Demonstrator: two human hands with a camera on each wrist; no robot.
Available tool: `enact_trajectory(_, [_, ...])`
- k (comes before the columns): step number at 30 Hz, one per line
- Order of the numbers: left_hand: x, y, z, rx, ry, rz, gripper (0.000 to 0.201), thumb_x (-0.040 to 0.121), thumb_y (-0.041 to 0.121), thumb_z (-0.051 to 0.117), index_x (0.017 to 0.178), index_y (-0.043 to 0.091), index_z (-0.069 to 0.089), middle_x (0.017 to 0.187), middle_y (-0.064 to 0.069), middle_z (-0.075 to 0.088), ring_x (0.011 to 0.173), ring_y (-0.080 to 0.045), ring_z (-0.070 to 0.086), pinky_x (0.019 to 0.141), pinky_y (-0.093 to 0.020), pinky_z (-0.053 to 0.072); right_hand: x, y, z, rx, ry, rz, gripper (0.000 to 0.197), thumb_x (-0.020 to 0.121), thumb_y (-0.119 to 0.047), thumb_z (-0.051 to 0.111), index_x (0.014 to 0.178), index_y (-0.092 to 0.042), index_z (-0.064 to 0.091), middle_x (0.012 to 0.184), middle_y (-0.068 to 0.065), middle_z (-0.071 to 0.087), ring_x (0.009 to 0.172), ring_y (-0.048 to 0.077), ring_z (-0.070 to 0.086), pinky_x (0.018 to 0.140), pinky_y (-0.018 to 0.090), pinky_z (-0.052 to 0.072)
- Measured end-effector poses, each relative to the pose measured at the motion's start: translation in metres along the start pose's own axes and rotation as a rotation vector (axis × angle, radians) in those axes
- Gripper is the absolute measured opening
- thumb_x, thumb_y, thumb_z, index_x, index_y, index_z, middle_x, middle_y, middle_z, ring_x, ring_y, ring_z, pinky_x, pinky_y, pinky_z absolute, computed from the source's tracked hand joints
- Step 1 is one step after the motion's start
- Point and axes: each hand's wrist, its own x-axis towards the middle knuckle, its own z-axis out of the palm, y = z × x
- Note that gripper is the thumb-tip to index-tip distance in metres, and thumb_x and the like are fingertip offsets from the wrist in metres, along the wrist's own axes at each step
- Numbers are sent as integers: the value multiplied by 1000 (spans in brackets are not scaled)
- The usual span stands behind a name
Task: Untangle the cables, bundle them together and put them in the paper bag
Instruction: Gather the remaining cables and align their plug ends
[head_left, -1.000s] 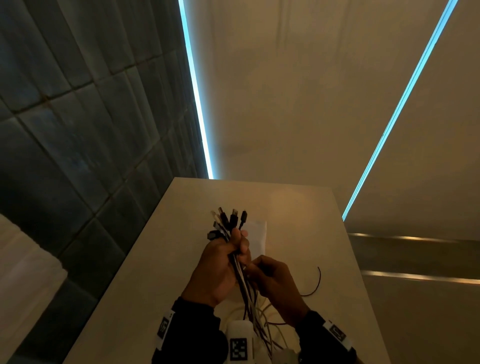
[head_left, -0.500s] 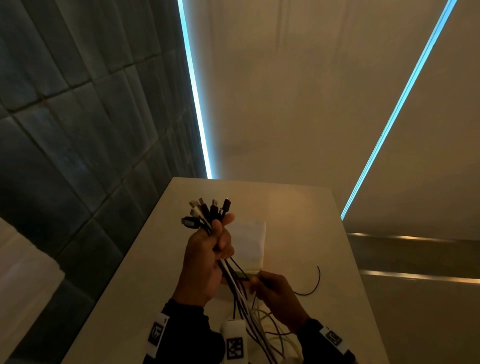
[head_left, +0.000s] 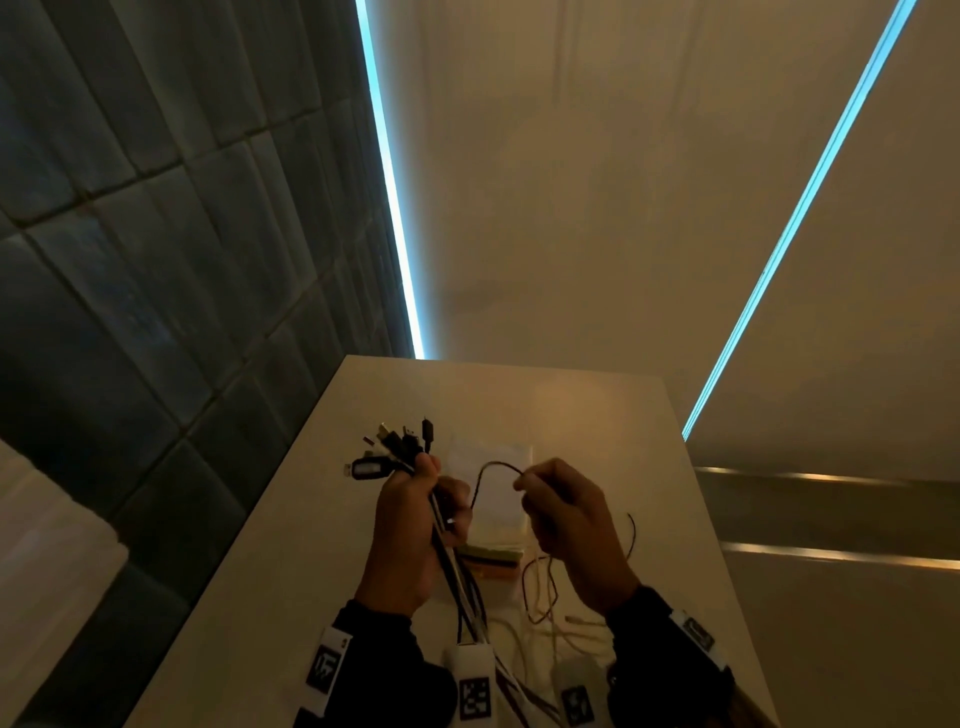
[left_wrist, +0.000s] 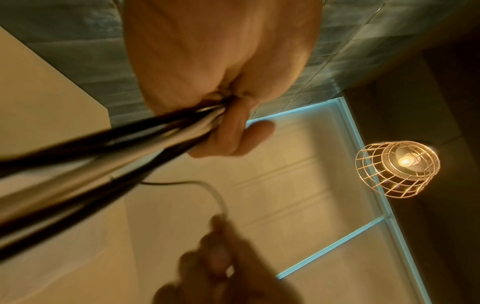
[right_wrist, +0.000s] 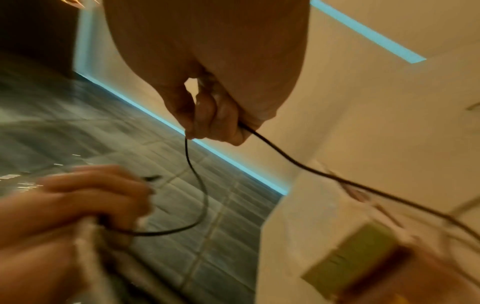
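My left hand (head_left: 415, 514) grips a bundle of black and white cables (head_left: 454, 566) (left_wrist: 109, 148) upright above the table, their plugs (head_left: 395, 444) fanning out over the fist. My right hand (head_left: 558, 514) (right_wrist: 207, 115) pinches a thin black cable (head_left: 488, 470) (right_wrist: 200, 185) that arcs across from the left fist and trails down to the table. The white paper bag (head_left: 501, 499) lies flat on the table behind both hands. In the left wrist view the right hand (left_wrist: 221, 263) shows blurred below the bundle.
The pale table (head_left: 270, 597) runs away from me, with a dark tiled wall (head_left: 156, 312) along its left. Loose light and dark cables (head_left: 545, 608) lie by my wrists. A green and orange flat object (head_left: 491, 561) (right_wrist: 363, 261) sits under the bag. A wire-cage lamp (left_wrist: 397, 168) hangs overhead.
My right hand has risen from low beside the bundle and moved right, pulling one thin black cable out into an arc. The left hand has held the bundle and shifted slightly.
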Motion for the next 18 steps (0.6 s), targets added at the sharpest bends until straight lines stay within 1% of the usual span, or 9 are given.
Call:
enact_trajectory(2, [-1, 1, 4, 11, -6, 3, 22, 105, 27, 30, 99, 12, 46, 64, -9, 69, 48, -21, 62, 41, -25, 44, -2, -25, 13, 19, -115, -113, 17, 97, -12, 51, 88, 0, 58, 63, 8, 48, 47, 12, 37, 44, 22, 28])
enact_trajectory(3, [-2, 2, 5, -5, -18, 4, 24, 105, 26, 31, 103, 11, 49, 70, -10, 73, 56, -23, 68, 46, -28, 51, -4, -32, 19, 26, -171, -145, 16, 97, -11, 51, 87, 0, 59, 71, 11, 58, 50, 13, 45, 46, 21, 32])
enact_trajectory(5, [-5, 6, 8, -94, -83, -10, 29, 104, 26, 32, 96, 6, 51, 82, -15, 75, 73, -27, 73, 60, -34, 57, -6, -35, 26, 18, -244, -160, 15, 95, -4, 52, 86, 3, 63, 89, 9, 68, 54, 9, 54, 49, 18, 37])
enact_trajectory(7, [-8, 9, 9, -227, -173, -29, 29, 102, 28, 33, 87, 8, 49, 88, -19, 74, 83, -32, 72, 71, -39, 56, -7, -26, 27, -9, -245, -140, 14, 93, -2, 55, 81, -3, 64, 70, -4, 63, 47, 4, 45, 48, 17, 36])
enact_trajectory(9, [-8, 9, 7, -270, -200, 15, 25, 97, 29, 38, 85, 10, 50, 72, -11, 66, 64, -25, 64, 68, -36, 54, -8, -13, 23, -17, -211, -106, 15, 93, -3, 56, 80, -3, 63, 55, -9, 53, 45, 5, 40, 46, 17, 34])
enact_trajectory(11, [-6, 6, 5, -296, -246, 55, 23, 95, 29, 40, 83, 11, 48, 60, -2, 46, 49, -14, 41, 57, -29, 46, -8, -3, 18, -41, -193, -78, 17, 93, -5, 56, 78, 0, 62, 51, -10, 47, 44, 5, 36, 45, 16, 31])
enact_trajectory(14, [-3, 4, 4, -306, -284, 82, 26, 97, 28, 39, 79, 12, 48, 57, 3, 32, 46, -8, 25, 45, -22, 30, -7, 13, 11, -119, -175, -58, 21, 94, -8, 55, 74, -2, 61, 51, -13, 51, 47, -1, 41, 49, 12, 34])
enact_trajectory(16, [-4, 3, 4, -289, -264, 108, 28, 100, 27, 36, 78, 12, 48, 57, 4, 31, 45, -7, 23, 43, -21, 26, -5, 32, 5, -197, -153, -62, 23, 94, -12, 57, 73, -4, 62, 57, -12, 55, 53, 0, 46, 54, 14, 37])
enact_trajectory(18, [-5, 4, 2, -285, -240, 130, 29, 100, 26, 35, 78, 12, 46, 56, 4, 32, 44, -7, 22, 42, -21, 24, -5, 57, -1, -252, -129, -39, 23, 93, -14, 59, 70, -11, 63, 61, -9, 56, 58, 3, 48, 59, 18, 40])
